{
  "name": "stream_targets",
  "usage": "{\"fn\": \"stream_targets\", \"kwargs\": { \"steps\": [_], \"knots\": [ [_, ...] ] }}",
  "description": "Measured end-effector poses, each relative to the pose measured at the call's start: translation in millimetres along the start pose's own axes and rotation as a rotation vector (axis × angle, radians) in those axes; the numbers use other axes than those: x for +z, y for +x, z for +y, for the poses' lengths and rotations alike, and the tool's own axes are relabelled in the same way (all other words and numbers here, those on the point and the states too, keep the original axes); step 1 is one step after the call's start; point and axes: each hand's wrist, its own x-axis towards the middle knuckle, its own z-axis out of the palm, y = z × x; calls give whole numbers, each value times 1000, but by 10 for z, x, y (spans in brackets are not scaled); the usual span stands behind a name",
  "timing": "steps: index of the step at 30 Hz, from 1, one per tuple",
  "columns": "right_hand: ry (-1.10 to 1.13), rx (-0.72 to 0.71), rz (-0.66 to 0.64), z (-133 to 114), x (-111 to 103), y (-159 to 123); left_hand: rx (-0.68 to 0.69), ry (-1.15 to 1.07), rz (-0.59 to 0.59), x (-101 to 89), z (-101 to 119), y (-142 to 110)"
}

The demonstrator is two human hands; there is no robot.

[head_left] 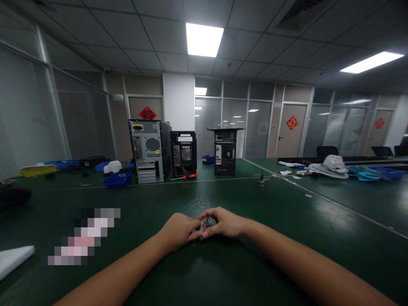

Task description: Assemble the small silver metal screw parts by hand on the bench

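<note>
My right hand [225, 222] curls around a small grey cylindrical part [211, 221], whose exact kind I cannot make out. Its end facing left looks metallic. My left hand [179, 230] meets it from the left, thumb and fingers pinched together beside the part's end. Whatever lies between those left fingertips is mostly hidden. Both hands are close together, low over the green tabletop [204, 272]. Farther off to the right, a small dark metal piece [262, 180] stands upright on the table.
Three computer cases stand at the back: a large one [148, 151], a black one [184, 154] and another [225, 152]. A red-handled screwdriver [190, 176] lies before them. Blue bin [117, 179] and yellow tray [37, 170] are left; a white hat-like object [331, 167] is right.
</note>
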Motion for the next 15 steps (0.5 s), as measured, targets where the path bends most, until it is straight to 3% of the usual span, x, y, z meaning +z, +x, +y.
{"fn": "stream_targets", "kwargs": {
  "steps": [8,11,15],
  "knots": [
    [103,-11,63,203,-78,42,-30,-42,9,-18,7,-10],
    [128,-11,254,403,-250,48,-41,-43,15,-16,7,-9],
    [12,31,548,740,-670,-58,-53,-41,0,-12,10,-5]
  ]
}}
